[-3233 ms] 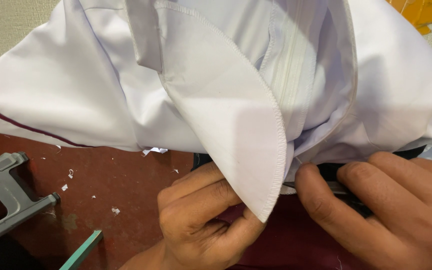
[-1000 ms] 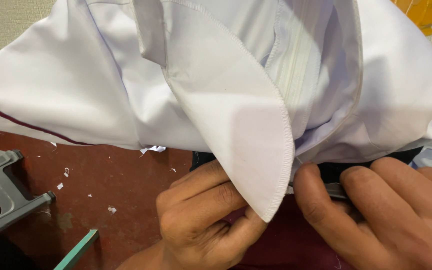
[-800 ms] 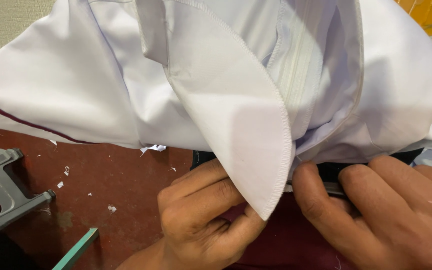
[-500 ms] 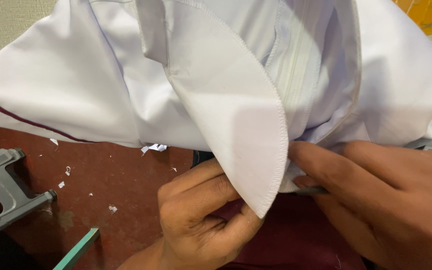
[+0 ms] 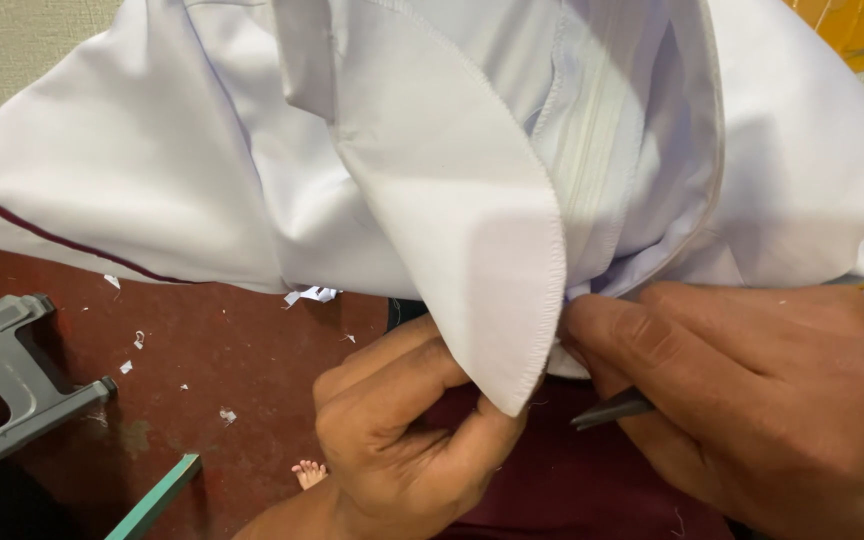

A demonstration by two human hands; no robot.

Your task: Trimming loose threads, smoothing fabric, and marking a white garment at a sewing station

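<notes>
A white garment point(image 5: 202, 170) with a thin maroon piping line fills the upper part of the head view. A rounded flap point(image 5: 472, 250) with a stitched edge hangs down from it. My left hand point(image 5: 402, 440) sits under the flap's tip and pinches it between thumb and fingers. My right hand point(image 5: 752, 400) presses its fingertips against the flap's seam edge and grips a thin dark metal tool point(image 5: 612, 410) whose tip sticks out leftward below the fingers. Dark maroon cloth point(image 5: 572, 490) lies under both hands.
A dark red floor point(image 5: 232, 360) is dotted with white fabric scraps. A grey metal frame point(image 5: 12, 370) stands at the left, a green strip point(image 5: 157, 500) lies near the bottom edge, and a bare toe shows beside it. Yellow material point(image 5: 852, 25) is at top right.
My right hand has moved left and up, from lying flat on the dark cloth to pressing against the flap's seam edge. The left hand and garment have hardly moved.
</notes>
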